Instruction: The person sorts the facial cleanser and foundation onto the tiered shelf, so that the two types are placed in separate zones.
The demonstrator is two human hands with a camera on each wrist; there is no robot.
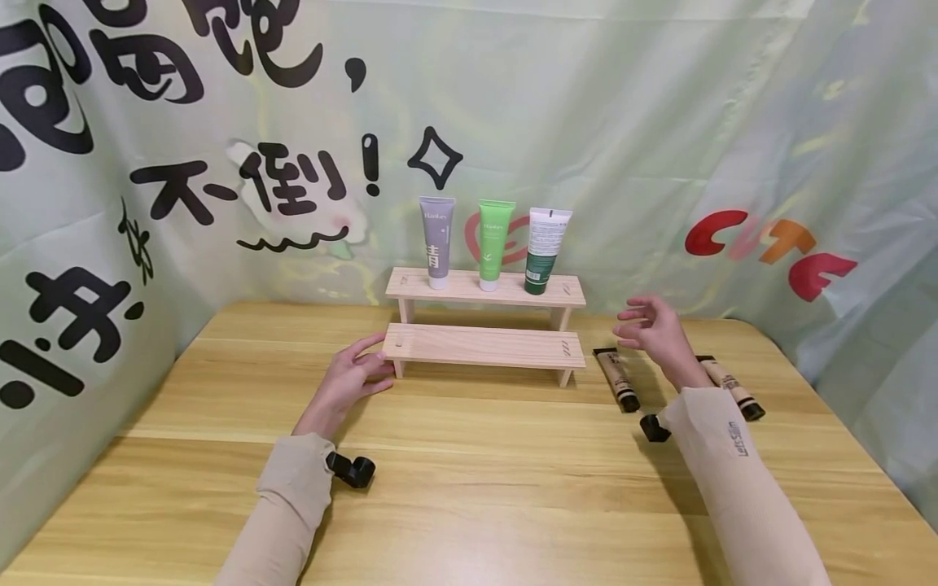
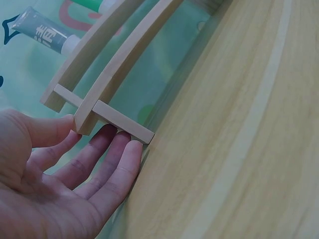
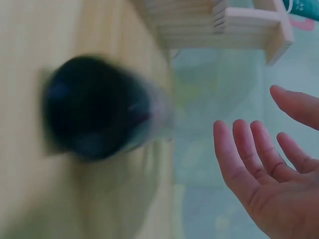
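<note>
A two-tier wooden display shelf [image 1: 484, 345] stands at the back of the table. My left hand [image 1: 350, 381] holds its left end; in the left wrist view the thumb [image 2: 55, 130] is at the lower plank's corner and the fingertips are against the leg [image 2: 124, 122]. On the top tier stand a purple tube [image 1: 437, 240], a light green tube [image 1: 496, 244] and a white and dark green tube [image 1: 545, 252]. My right hand [image 1: 655, 334] hovers empty right of the shelf, fingers apart and slightly bent. Two tan tubes with black caps, one [image 1: 617, 381] and another [image 1: 733, 387], lie near it.
A printed cloth [image 1: 623, 122] hangs behind the wooden table [image 1: 469, 472] and along its sides. Small black cameras [image 1: 352, 470] are worn at the cuffs. A blurred black cap [image 3: 94, 107] fills much of the right wrist view.
</note>
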